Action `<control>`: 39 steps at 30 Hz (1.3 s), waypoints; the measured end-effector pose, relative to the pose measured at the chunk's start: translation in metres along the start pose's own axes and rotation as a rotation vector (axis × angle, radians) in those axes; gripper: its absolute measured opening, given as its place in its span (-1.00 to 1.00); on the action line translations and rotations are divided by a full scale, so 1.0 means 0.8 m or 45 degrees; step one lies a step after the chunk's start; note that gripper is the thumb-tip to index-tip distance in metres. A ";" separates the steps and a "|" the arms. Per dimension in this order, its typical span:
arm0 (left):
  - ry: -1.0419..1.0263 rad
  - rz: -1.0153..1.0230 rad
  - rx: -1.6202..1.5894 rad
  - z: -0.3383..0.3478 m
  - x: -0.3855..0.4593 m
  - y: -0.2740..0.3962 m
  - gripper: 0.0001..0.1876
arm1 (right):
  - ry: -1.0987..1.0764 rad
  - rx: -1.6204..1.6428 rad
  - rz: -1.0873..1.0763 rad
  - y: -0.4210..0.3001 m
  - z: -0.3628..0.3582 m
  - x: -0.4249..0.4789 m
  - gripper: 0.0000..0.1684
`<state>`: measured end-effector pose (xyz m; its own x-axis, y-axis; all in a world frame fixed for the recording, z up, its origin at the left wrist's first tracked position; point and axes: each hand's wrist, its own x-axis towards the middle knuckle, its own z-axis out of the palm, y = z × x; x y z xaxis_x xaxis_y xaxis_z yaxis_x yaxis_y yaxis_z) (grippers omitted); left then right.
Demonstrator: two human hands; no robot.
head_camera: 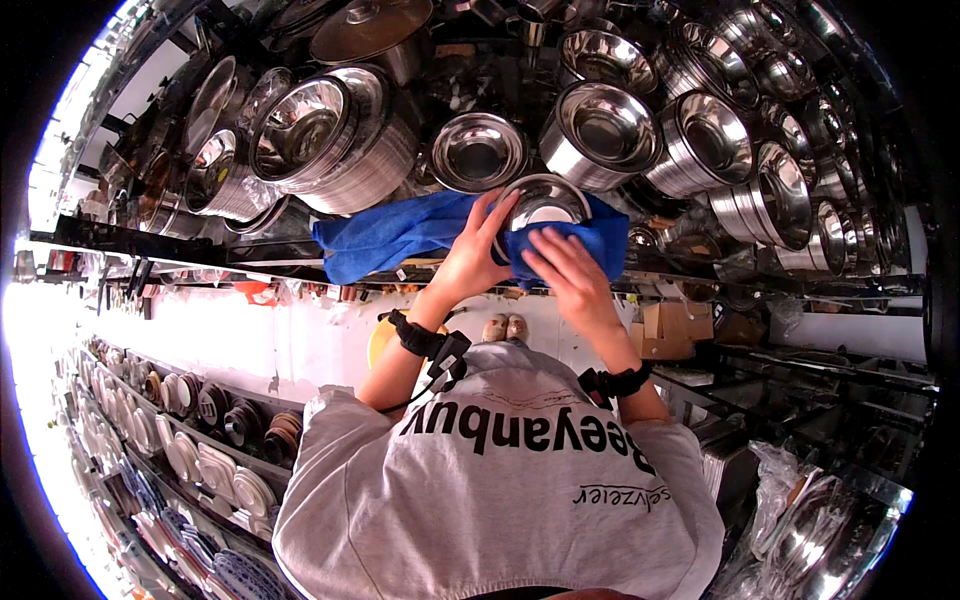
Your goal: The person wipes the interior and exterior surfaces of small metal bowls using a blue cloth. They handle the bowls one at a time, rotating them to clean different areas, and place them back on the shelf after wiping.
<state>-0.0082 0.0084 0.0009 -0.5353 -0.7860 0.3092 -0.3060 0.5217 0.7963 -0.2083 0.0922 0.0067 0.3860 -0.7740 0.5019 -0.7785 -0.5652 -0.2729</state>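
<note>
My left hand (476,251) grips the left rim of a shiny stainless steel bowl (547,196), thumb and fingers on either side of it. The bowl is tilted, its inside partly showing. A blue cloth (405,229) stretches out to the left behind my left hand and wraps over the bowl's near side. Fingers of my right hand (574,277) press the cloth against the bowl; the part of the bowl under the cloth is hidden. Just beyond stands another steel bowl (480,152) on the shelf, apart from my hands.
Tall stacks of steel basins (300,131) stand to the left, and stacked steel bowls (607,127) to the right. A lidded pot (371,34) sits farther back. Below are cardboard boxes (675,330) and a yellow object (381,341). Plates (255,491) fill racks behind on the left.
</note>
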 end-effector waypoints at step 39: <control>0.297 0.558 0.349 -0.059 -0.005 0.037 -0.58 | 0.468 0.110 0.224 -0.002 -0.022 0.037 0.18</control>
<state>0.0220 0.0114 0.0478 -0.4797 -0.5126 0.7121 -0.3038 0.8584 0.4133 -0.2040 0.0753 0.0366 0.0362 -0.7166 0.6965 -0.7663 -0.4673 -0.4410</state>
